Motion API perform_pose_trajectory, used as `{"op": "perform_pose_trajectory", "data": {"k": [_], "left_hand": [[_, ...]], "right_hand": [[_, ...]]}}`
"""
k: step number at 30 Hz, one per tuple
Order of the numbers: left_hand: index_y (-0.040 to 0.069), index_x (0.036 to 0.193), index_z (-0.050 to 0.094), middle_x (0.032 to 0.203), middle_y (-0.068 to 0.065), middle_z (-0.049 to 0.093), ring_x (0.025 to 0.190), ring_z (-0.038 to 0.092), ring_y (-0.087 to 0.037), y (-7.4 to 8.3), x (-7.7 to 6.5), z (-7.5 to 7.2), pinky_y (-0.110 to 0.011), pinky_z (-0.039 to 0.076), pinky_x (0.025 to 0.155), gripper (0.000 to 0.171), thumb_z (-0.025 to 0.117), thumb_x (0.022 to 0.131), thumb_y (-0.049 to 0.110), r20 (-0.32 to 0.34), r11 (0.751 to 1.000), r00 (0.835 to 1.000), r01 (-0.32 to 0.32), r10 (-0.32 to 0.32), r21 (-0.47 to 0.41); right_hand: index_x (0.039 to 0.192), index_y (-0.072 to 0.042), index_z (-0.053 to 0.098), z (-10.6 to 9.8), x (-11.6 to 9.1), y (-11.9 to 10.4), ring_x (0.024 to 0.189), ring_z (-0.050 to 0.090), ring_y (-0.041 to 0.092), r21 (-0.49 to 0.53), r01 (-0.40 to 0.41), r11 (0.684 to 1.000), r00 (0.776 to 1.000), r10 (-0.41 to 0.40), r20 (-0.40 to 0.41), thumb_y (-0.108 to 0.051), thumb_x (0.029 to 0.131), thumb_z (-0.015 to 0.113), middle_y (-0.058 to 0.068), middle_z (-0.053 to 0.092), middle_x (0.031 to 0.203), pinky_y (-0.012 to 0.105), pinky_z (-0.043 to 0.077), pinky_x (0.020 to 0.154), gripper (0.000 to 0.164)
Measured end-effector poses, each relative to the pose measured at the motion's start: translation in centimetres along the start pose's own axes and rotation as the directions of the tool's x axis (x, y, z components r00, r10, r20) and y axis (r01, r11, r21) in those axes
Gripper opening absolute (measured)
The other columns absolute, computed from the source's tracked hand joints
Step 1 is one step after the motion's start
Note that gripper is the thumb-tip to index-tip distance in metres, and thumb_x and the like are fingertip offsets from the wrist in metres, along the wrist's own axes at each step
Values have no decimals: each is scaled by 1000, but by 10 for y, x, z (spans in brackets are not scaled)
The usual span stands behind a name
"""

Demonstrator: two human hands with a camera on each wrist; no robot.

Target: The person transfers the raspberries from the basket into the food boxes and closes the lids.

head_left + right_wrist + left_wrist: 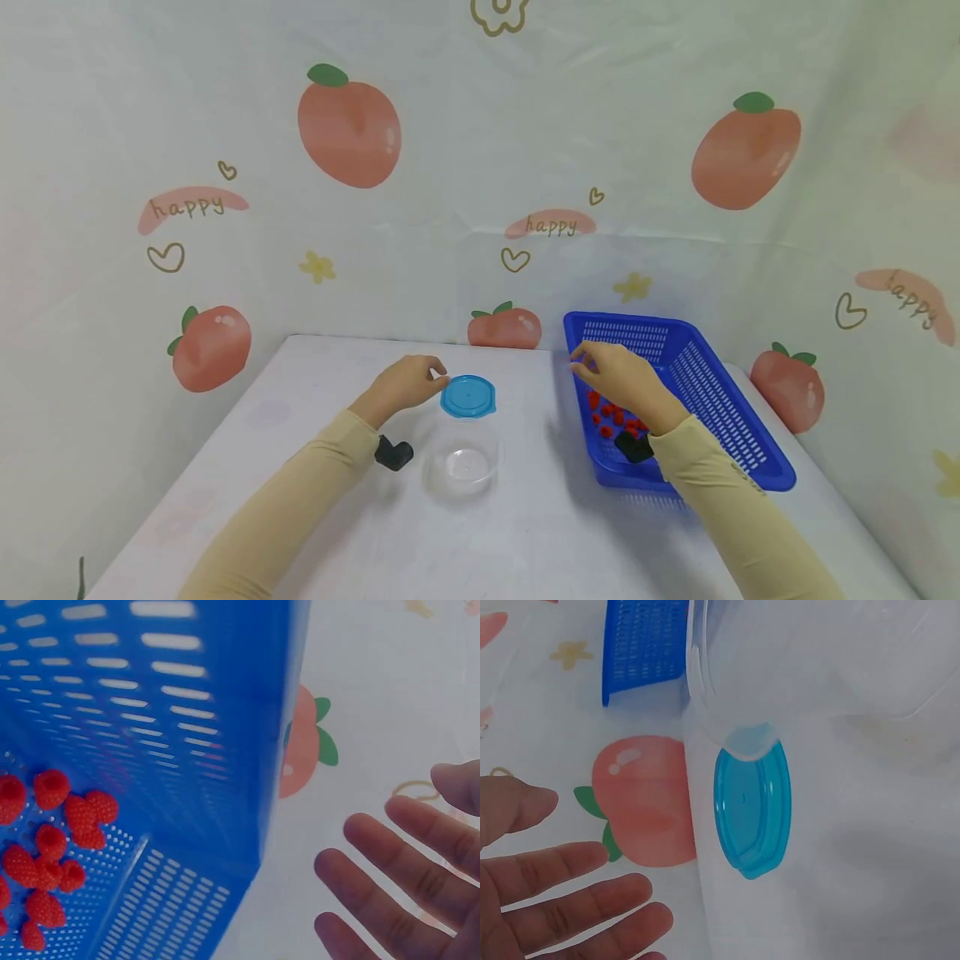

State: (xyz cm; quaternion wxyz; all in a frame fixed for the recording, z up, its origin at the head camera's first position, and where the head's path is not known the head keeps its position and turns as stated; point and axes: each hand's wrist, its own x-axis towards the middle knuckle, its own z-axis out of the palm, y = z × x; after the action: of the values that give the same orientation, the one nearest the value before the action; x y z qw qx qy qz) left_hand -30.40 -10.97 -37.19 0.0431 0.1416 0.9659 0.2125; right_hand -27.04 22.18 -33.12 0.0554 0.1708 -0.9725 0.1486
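Observation:
My left hand hovers over the table beside a blue lid, its fingers spread and holding nothing in the left wrist view. Nearer the front stands a clear plastic bowl, which fills the upper right of the left wrist view. Over the left side of a blue plastic basket is my right hand, fingers loosely bent with nothing between them. Several red raspberries lie on the basket's perforated floor; the right forearm and hand hide part of it in the head view.
A white table carries everything. Behind it hangs a white cloth printed with peaches, hearts and lettering. The basket's tall slotted wall rises at the table's right side. Black wrist mounts stick out from under both sleeves.

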Motion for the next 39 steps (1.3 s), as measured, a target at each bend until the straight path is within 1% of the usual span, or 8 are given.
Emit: {"op": "perform_pose_trajectory", "data": {"k": [6,11,14,18,23,27,33,39], "left_hand": [[10,115,66,98,-7,67,84,61,-19,-12,-7,2,-34,54,72,30,61,94,30,20,995,1000,9,-8,-95],[10,112,67,92,-4,66,79,61,-16,-21,-12,8,-31,52,68,26,63,92,26,31,980,999,-8,15,-199],[8,112,66,89,-3,66,79,63,-17,-25,-15,12,-29,52,67,26,65,91,24,45,959,999,-15,29,-282],[4,113,65,91,-4,67,81,63,-18,-27,-20,18,-29,55,70,28,66,90,21,74,920,996,-12,45,-391],[1,114,63,93,-5,67,83,64,-16,-28,-26,24,-33,58,74,31,68,89,18,112,876,992,4,57,-482],[1,115,63,93,-6,65,84,65,-16,-28,-31,28,-36,59,76,32,69,89,18,148,850,988,43,41,-524],[0,115,63,94,-7,65,84,64,-17,-29,-37,32,-37,60,77,31,69,88,16,167,821,986,70,31,-567],[0,114,63,94,-5,64,84,63,-16,-31,-40,36,-37,60,76,29,68,89,13,173,814,984,63,47,-577]], "right_hand": [[116,-11,65,-4,-2,11,95,66,27,74,-40,996,999,42,-25,-31,97,58,10,70,106,47,56,83,28],[116,-12,64,-7,-3,20,100,64,30,160,-87,983,996,92,-20,-31,98,57,11,68,109,50,54,86,28],[117,-11,63,-7,-4,28,103,63,32,208,-100,973,994,107,-21,-31,98,56,12,67,111,52,52,88,28],[118,-9,62,-6,-3,39,107,61,34,240,-108,965,993,117,-23,-33,98,55,14,66,114,54,50,91,32],[119,-6,62,-4,-3,50,111,58,38,263,-111,958,992,121,-23,-31,98,55,18,64,118,56,49,93,33],[119,-4,62,-3,-3,57,110,58,38,276,-119,954,992,129,-16,-29,98,56,20,64,118,55,49,94,34],[117,-1,63,-3,-4,65,103,60,37,289,-115,950,993,122,-7,-29,98,57,21,64,114,54,50,90,34],[117,0,62,-2,-5,72,104,61,38,295,-134,946,991,132,27,-27,98,56,23,64,116,55,50,91,34]]}}
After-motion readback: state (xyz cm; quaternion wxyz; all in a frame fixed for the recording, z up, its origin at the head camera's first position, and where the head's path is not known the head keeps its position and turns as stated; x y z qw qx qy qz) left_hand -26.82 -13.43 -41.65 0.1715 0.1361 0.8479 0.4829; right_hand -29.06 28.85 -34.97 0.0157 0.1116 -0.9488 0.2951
